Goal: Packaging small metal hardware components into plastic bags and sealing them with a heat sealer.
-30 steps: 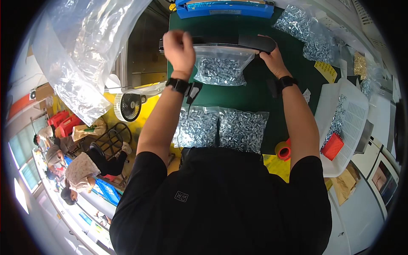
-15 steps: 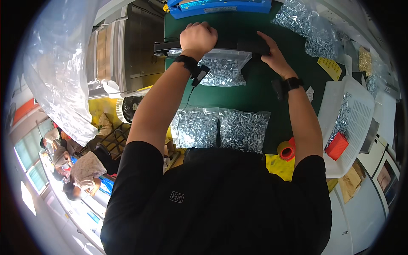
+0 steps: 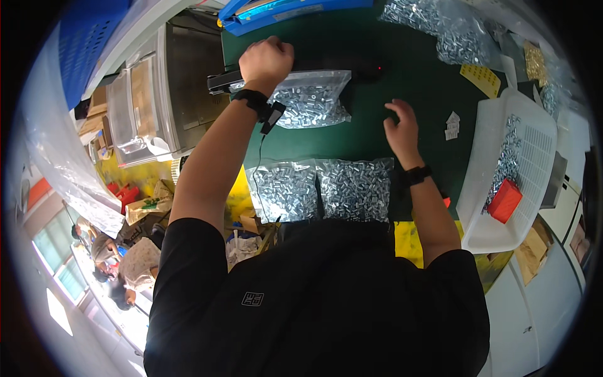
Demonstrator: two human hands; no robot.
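Note:
My left hand [image 3: 267, 61] is closed over the black arm of a long bag sealer [image 3: 226, 81] at the far side of the green table. A clear plastic bag of small silvery metal parts [image 3: 308, 103] lies with its top edge along the sealer, its filled part toward me. My right hand [image 3: 402, 129] hovers over the table, right of that bag, with thumb and fingers apart and nothing between them. Nearer to me, two flat, filled bags, a left bag [image 3: 282, 188] and a right bag [image 3: 355, 188], lie side by side at the table's edge.
A white plastic basket [image 3: 471, 213] at the right holds loose metal parts and a red box [image 3: 505, 201]. More bags of parts [image 3: 461, 44] lie at the far right, by a yellow sheet [image 3: 480, 80]. A blue bin [image 3: 295, 14] stands behind the sealer. People work at the far left.
My right hand has left the sealer's right end and come back toward me. My left hand stays on the sealer. The whole view has shifted a little.

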